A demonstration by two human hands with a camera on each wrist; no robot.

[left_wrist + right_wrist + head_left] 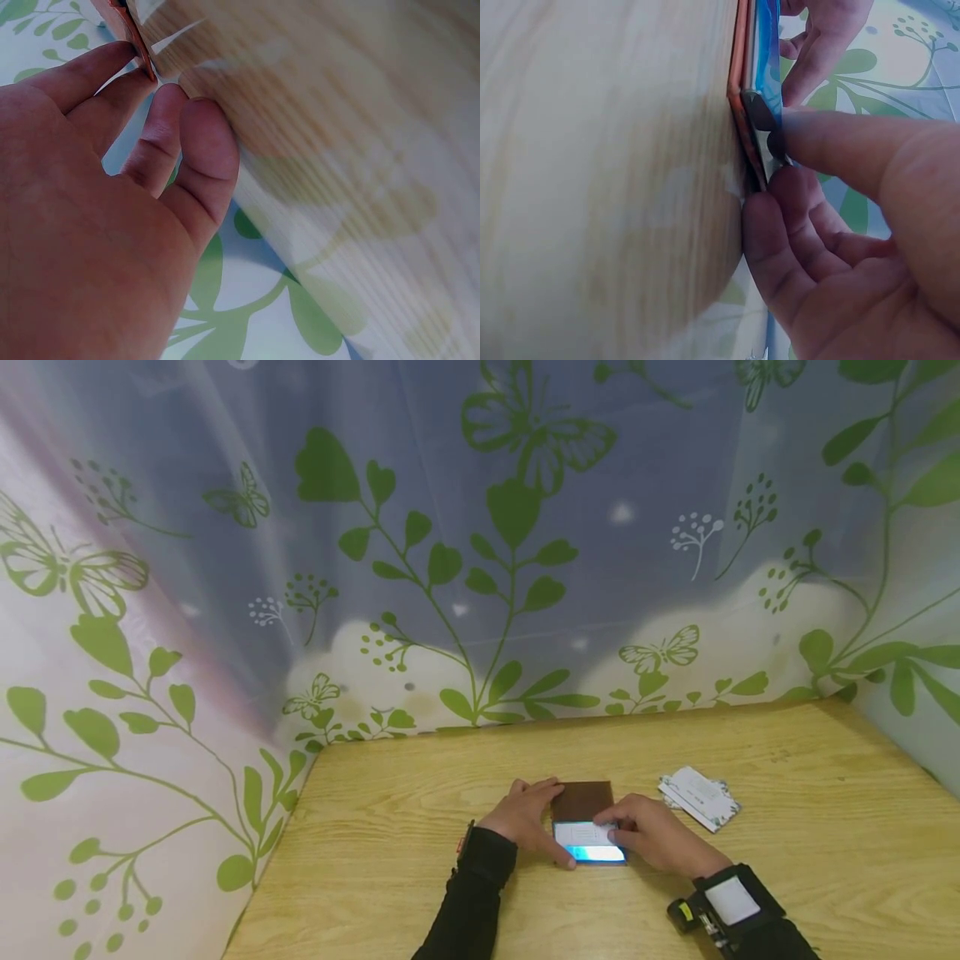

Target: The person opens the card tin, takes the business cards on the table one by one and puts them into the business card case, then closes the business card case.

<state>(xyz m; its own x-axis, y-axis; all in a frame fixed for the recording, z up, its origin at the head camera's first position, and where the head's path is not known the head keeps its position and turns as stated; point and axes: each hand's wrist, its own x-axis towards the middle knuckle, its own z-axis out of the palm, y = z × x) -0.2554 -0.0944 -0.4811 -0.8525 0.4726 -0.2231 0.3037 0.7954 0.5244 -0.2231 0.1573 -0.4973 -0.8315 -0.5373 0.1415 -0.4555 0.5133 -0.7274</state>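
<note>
A brown bifold card holder (583, 800) lies unfolded on the table, its upper half bare and dark. On its lower half is a white card (573, 834) with a bright blue band (600, 854) along the bottom. My left hand (525, 820) holds the holder's left side, fingers at the upper corner and thumb at the lower one; the holder's orange-brown edge (139, 37) meets the fingertips in the left wrist view. From the right, my right hand (660, 837) pinches the card's edge between thumb and fingers. In the right wrist view, the thumb (832, 142) lies over that edge.
A small loose pile of white cards with leafy printed corners (701, 799) lies to the right, beyond my right hand. The wooden table (397, 785) ends at the back against a curtain (420, 610) printed with leaves and butterflies, which hangs on the left too.
</note>
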